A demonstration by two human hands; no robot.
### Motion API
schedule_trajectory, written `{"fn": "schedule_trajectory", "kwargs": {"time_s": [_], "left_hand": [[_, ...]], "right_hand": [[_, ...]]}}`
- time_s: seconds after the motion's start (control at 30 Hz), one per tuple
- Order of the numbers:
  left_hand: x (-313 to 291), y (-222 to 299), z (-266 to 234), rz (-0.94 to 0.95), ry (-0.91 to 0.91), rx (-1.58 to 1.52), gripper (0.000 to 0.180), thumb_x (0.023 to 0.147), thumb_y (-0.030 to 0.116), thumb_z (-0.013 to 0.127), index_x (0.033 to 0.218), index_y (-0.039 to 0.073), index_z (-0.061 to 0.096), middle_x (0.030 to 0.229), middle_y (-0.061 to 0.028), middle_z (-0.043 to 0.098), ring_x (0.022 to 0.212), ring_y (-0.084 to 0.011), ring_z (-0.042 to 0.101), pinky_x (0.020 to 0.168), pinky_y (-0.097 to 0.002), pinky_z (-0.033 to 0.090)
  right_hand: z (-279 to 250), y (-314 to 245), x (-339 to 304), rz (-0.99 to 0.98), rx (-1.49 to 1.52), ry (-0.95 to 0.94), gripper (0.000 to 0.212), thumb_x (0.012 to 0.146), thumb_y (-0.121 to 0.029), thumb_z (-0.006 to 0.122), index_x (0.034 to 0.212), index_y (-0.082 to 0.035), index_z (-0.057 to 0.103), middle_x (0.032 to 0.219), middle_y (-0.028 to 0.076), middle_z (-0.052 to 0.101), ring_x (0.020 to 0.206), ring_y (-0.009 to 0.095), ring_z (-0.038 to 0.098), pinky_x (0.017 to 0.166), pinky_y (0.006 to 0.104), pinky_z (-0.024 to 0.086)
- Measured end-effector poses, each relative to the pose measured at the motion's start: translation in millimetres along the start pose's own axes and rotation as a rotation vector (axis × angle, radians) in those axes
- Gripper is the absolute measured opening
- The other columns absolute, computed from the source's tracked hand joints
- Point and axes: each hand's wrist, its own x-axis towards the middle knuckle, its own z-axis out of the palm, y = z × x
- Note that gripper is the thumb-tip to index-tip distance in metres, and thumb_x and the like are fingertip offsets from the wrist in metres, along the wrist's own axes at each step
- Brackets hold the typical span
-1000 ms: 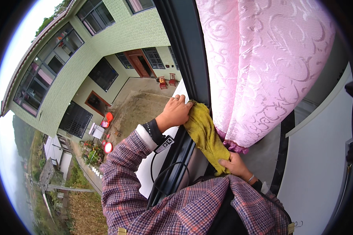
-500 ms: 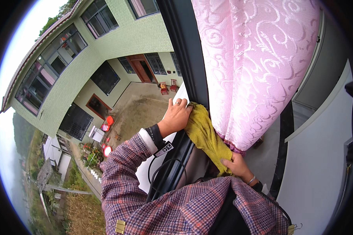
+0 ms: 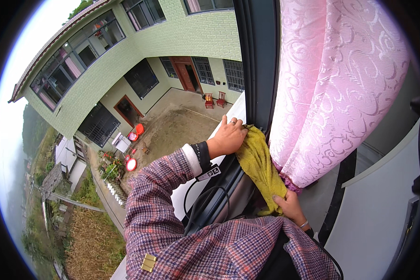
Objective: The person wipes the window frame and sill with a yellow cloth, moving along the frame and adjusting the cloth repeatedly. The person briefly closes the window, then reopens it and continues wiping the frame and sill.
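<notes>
yellow cloth (image 3: 261, 168) hides most fingers of the right hand (image 3: 291, 206).

Checked jacket (image 3: 205, 247), bracelet (image 3: 304, 224) probably silver

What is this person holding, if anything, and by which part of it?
A long, crumpled, mustard-yellow fabric cloth: the left hand grasps its upper end, the right hand its lower end.
</notes>
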Motion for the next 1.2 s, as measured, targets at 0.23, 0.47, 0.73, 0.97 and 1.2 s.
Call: {"fn": "schedule_trajectory", "kwargs": {"time_s": [0.23,0.47,0.73,0.97,1.2], "left_hand": [[15.9,2.8,16.2,0.022,-0.065,-0.047,0.041,0.082,0.022,0.06,0.117,0.003,0.066,0.11,-0.0162,0.059,0.114,-0.0336,0.053,0.102,-0.0586,0.033],[14.5,3.1,16.9,-0.01,-0.07,-0.172,0.026,0.078,0.024,0.065,0.093,0.006,0.077,0.119,-0.0174,0.058,0.121,-0.036,0.05,0.099,-0.0634,0.035],[30.0,-6.7,26.2,-0.06,-0.037,-0.302,0.028,0.071,0.027,0.075,0.094,0.011,0.078,0.119,-0.0139,0.055,0.123,-0.037,0.047,0.096,-0.0667,0.037],[21.4,4.2,35.5,-0.103,0.116,-0.285,0.021,0.068,0.019,0.074,0.087,0.009,0.078,0.109,-0.013,0.055,0.117,-0.0366,0.047,0.096,-0.0695,0.036],[19.0,12.6,40.5,-0.045,0.269,-0.161,0.02,0.077,0.018,0.061,0.077,0.002,0.074,0.102,-0.013,0.057,0.112,-0.0353,0.048,0.094,-0.0636,0.035]], "right_hand": [[8.0,19.2,3.0,-0.039,-0.048,-0.011,0.031,0.092,-0.008,0.063,0.119,0.007,0.063,0.108,0.008,0.071,0.094,0.014,0.065,0.085,0.0303,0.052],[-3.6,18.0,-3.3,0.035,-0.072,0.046,0.032,0.093,-0.007,0.059,0.122,0.008,0.059,0.111,0.01,0.069,0.097,0.017,0.065,0.087,0.0313,0.051],[-3.4,14.5,-7.1,0.086,-0.041,0.003,0.034,0.094,-0.007,0.059,0.125,0.008,0.058,0.114,0.01,0.067,0.099,0.018,0.064,0.09,0.0326,0.05],[-1.7,16.6,-8.1,0.038,-0.079,0.049,0.034,0.094,-0.007,0.059,0.125,0.008,0.058,0.114,0.009,0.068,0.1,0.017,0.064,0.09,0.0314,0.049],[1.6,11.1,-9.3,-0.003,-0.095,0.055,0.033,0.094,-0.007,0.059,0.124,0.008,0.058,0.114,0.01,0.068,0.1,0.018,0.064,0.09,0.0315,0.05]]}}
